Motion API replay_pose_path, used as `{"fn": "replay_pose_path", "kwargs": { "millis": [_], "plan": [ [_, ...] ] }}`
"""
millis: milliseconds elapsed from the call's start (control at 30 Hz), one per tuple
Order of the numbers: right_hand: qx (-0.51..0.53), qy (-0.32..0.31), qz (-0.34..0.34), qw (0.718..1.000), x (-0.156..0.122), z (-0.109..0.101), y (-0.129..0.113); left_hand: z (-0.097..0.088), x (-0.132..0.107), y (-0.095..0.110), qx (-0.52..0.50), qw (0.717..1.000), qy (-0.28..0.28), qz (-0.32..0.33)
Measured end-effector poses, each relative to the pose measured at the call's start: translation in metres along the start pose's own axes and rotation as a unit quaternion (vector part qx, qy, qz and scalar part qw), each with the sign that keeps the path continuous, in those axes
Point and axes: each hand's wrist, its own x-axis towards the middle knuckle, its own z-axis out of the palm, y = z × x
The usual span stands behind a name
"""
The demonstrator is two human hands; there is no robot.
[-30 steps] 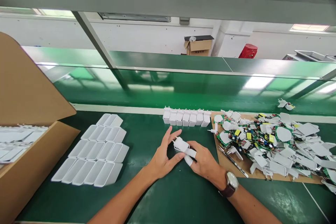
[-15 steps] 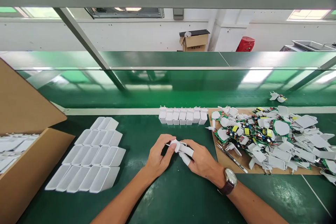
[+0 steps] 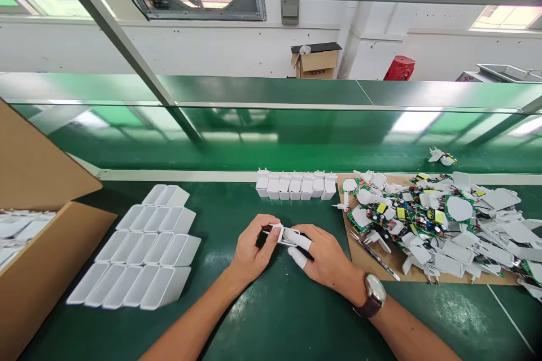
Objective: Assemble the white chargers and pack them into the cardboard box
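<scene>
Both my hands meet over the green bench mat on one small white charger plug part [image 3: 284,235]. My left hand [image 3: 252,248] curls its fingers round the part's left end. My right hand [image 3: 324,259], with white finger cots on two fingers and a watch on the wrist, pinches its right end. The part lies roughly level between the hands, its metal pins pointing left. A row of several assembled white plugs [image 3: 295,185] stands just beyond the hands.
Rows of empty white shells [image 3: 141,248] lie to the left, beside an open cardboard box [image 3: 46,259] holding more white parts. On the right a cardboard sheet [image 3: 372,265] carries a heap of circuit boards and white covers [image 3: 436,220], with tweezers [image 3: 375,256]. A green conveyor [image 3: 271,141] runs behind.
My left hand has gone from spread fingers to closed round the white part. The part has tipped from upright to roughly level between both hands. The view has shifted slightly.
</scene>
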Motion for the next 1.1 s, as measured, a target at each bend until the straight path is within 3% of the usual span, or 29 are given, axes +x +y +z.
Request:
{"fn": "replay_pose_path", "kwargs": {
  "millis": [133,267,367,433,567,633,700,867,967,1033,1100],
  "plan": [
    [0.098,0.038,0.036,0.994,-0.004,-0.003,0.005,0.000,0.000,-0.002,0.001,1.000,0.002,0.004],
    [0.108,-0.003,0.036,0.994,-0.003,0.001,0.006,0.000,-0.003,-0.009,0.000,1.000,-0.002,-0.024],
    [0.215,0.018,0.092,0.972,0.002,0.008,0.005,0.001,-0.007,-0.013,-0.038,0.999,0.000,-0.019],
    [0.369,0.044,0.174,0.912,0.006,0.013,0.004,0.002,-0.009,-0.011,-0.055,0.998,-0.016,0.014],
    [0.619,0.048,0.303,0.723,0.010,0.016,-0.001,0.007,-0.011,-0.001,0.014,0.998,-0.016,0.062],
    [0.661,0.048,0.317,0.679,0.011,0.016,-0.006,0.008,-0.009,0.004,0.036,0.995,0.005,0.097],
    [0.677,0.041,0.320,0.662,0.011,0.015,-0.010,0.008,-0.008,0.006,0.041,0.990,0.021,0.135],
    [0.678,0.036,0.322,0.659,0.012,0.015,-0.012,0.008,-0.004,0.007,0.043,0.985,0.026,0.164],
    [0.660,0.032,0.325,0.677,0.011,0.018,-0.009,0.008,-0.003,0.008,0.043,0.984,0.023,0.169],
    [0.610,0.057,0.316,0.725,0.010,0.019,-0.006,0.007,-0.004,0.008,0.033,0.987,0.009,0.159],
    [0.501,0.109,0.286,0.809,0.008,0.019,-0.005,0.006,-0.006,0.006,0.012,0.992,-0.012,0.124]
  ]
}}
